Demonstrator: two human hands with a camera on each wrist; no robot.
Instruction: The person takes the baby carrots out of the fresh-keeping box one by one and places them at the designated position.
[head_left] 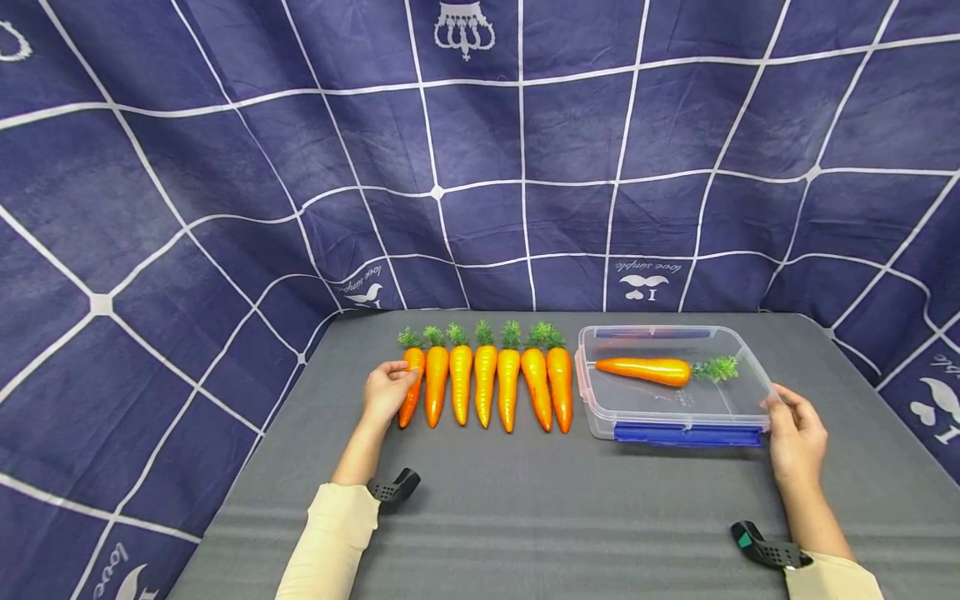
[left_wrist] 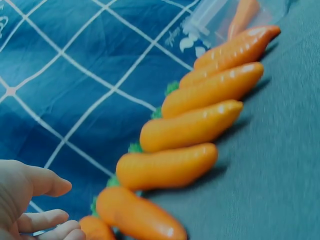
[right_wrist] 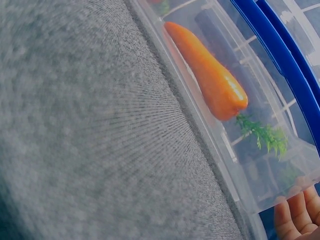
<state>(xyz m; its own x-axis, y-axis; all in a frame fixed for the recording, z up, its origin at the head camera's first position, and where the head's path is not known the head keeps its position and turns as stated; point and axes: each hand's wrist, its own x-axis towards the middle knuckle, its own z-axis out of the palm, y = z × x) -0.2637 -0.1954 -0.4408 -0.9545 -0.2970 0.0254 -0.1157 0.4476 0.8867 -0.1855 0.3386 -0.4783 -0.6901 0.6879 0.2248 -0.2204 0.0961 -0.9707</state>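
Several orange carrots with green leafy tops lie side by side in a row. My left hand is at the leftmost carrot, its fingertips overlapping the upper part in the head view. In the left wrist view, the thumb stands apart from the fingers, with no carrot between them. On the right is a clear plastic container with a blue front latch. One carrot lies crosswise inside it. My right hand grips the container's right side, fingers against the outer wall.
A grey cloth covers the table. Behind and to the left hangs a dark blue curtain with white grid lines, meeting the table at its back edge. The container's left wall is close to the rightmost carrot of the row.
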